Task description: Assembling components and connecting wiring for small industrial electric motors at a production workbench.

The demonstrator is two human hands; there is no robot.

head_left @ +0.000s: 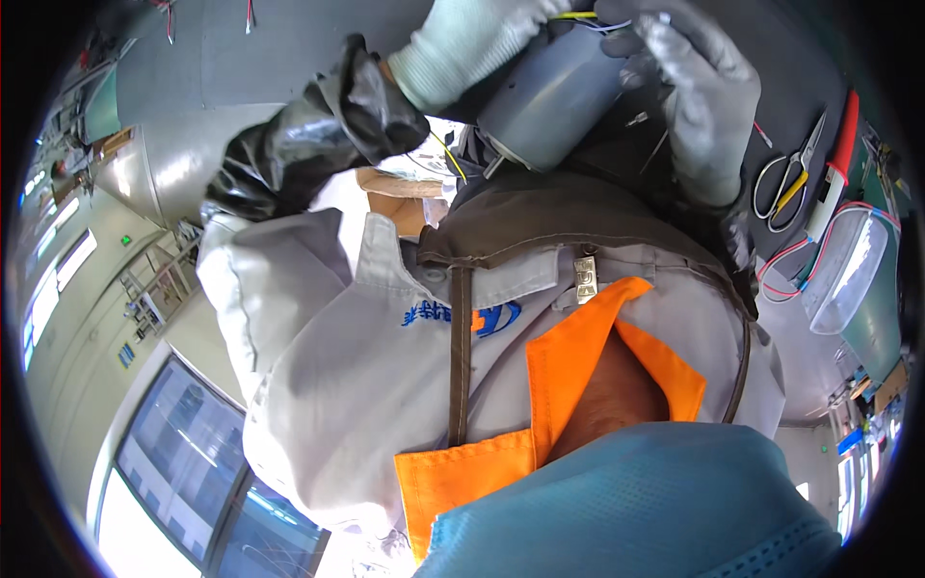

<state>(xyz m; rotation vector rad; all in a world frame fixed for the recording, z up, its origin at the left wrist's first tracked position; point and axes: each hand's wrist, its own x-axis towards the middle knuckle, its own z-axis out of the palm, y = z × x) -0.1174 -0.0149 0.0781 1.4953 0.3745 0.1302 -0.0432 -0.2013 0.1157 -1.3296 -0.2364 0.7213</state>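
Left hand (482, 43) fingertips cut off by top edge, right hand (694, 87) fingertips hidden behind grey cylinder (554, 96), thin wires (588, 17) too small to trace, scissors (790, 173) blurred near rim

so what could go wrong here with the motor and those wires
Held in the air: both gloved hands, left hand and right hand, carry the grey motor above the bench, so a slip could drop it.
Thin wires sit at the fingertips on top; thick gloves could tug or bend them.
Scissors and a red tool lie near the right hand and might get knocked.
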